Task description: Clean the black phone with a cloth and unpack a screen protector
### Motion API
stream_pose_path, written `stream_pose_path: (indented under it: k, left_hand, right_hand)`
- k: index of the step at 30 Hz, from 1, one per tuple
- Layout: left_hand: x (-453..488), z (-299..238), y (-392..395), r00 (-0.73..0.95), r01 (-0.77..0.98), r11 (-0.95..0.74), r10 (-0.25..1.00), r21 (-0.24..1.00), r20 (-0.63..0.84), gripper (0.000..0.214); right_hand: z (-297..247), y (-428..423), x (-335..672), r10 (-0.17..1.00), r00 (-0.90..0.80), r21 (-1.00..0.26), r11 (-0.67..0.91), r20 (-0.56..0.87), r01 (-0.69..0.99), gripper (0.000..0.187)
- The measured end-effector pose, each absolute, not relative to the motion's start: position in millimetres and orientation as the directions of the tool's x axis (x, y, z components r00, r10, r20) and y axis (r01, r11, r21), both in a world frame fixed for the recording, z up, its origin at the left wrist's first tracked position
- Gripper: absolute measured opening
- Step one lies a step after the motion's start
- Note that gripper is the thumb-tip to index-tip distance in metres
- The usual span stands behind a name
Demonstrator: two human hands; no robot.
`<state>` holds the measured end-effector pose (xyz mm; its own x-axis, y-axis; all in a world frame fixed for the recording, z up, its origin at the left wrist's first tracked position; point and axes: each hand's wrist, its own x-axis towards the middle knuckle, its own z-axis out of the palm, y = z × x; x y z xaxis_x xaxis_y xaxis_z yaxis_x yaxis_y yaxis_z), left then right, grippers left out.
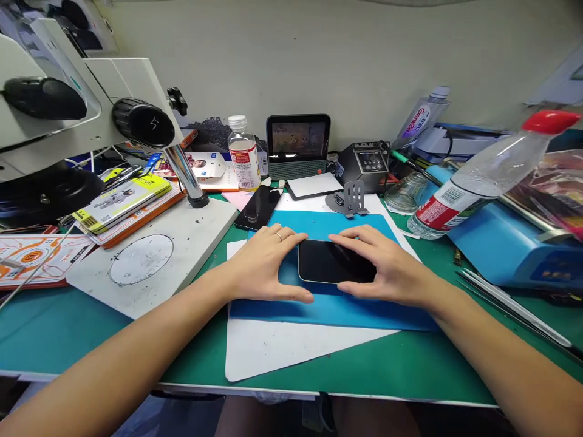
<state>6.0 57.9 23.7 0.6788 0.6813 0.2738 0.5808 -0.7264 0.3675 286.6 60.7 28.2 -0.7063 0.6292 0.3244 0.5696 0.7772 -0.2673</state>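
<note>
A smartphone [330,261] with a dark screen lies sideways, face up, over the blue mat [291,309]. My right hand [382,261] grips its right part, thumb on the near edge and fingers along the far edge. At the phone's left end is my left hand [264,261], its thumb spread away from the fingers and a ring on one finger. The left fingertips reach the phone's far left corner; whether they touch it I cannot tell. Under the blue mat sits a white sheet [273,349].
A microscope stand [150,285] fills the left, beside stacked boxes [122,203]. Behind the mat are another phone [259,206], a bottle [243,158], a small display [298,142] and a metal bracket [354,197]. At right, a red-capped bottle [473,188] leans near tweezers [514,309].
</note>
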Motion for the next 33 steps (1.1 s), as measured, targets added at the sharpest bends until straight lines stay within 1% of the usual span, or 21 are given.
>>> stream_pose_path:
  k: [2,5,8,13,19,23,26,29,30,31,33]
  left_hand:
    - [7.7,21.8,58.7,0.667,0.575,-0.719,0.688,0.389,0.286,0.084]
    - [9.0,19.5,59.2,0.649,0.531,-0.73,0.677,0.43,0.347,0.071]
    - [8.6,18.4,58.7,0.626,0.487,-0.735,0.67,0.472,0.399,0.07]
    - [8.0,16.9,59.8,0.619,0.495,-0.705,0.696,0.508,0.363,0.072]
    - [8.1,15.2,61.8,0.626,0.541,-0.701,0.705,0.464,0.334,0.072]
    - [8.7,16.1,59.3,0.616,0.478,-0.729,0.676,0.49,0.404,0.071]
    - [10.8,13.9,56.3,0.586,0.402,-0.752,0.65,0.522,0.484,0.073]
    - [14.0,10.9,53.3,0.554,0.335,-0.745,0.651,0.577,0.519,0.077]
    - [14.9,10.4,52.3,0.547,0.313,-0.737,0.656,0.6,0.521,0.079]
    - [15.6,10.5,51.3,0.538,0.29,-0.728,0.661,0.621,0.523,0.08]
    - [16.4,11.7,49.5,0.511,0.239,-0.71,0.672,0.662,0.536,0.079]
  right_hand:
    - [27.0,60.6,287.5,0.604,-0.704,-0.227,0.796,0.374,0.562,0.072]
    - [25.1,59.5,286.0,0.574,-0.708,-0.18,0.813,0.412,0.554,0.081]
    - [24.4,58.8,284.1,0.542,-0.711,-0.135,0.827,0.448,0.546,0.088]
    - [26.4,58.5,282.9,0.508,-0.729,-0.109,0.846,0.458,0.521,0.083]
    - [26.3,59.4,282.6,0.556,-0.74,-0.162,0.827,0.379,0.538,0.075]
    - [22.9,58.8,284.2,0.6,-0.718,-0.213,0.799,0.354,0.562,0.076]
    - [24.5,57.2,282.8,0.619,-0.696,-0.254,0.785,0.364,0.565,0.082]
    - [38.2,56.0,271.5,0.619,-0.69,-0.307,0.786,0.375,0.537,0.092]
    - [45.1,56.0,265.1,0.618,-0.688,-0.323,0.786,0.379,0.528,0.089]
    - [52.3,56.1,257.8,0.622,-0.681,-0.342,0.782,0.386,0.521,0.082]
    - [64.5,56.7,242.6,0.651,-0.622,-0.401,0.758,0.434,0.514,0.055]
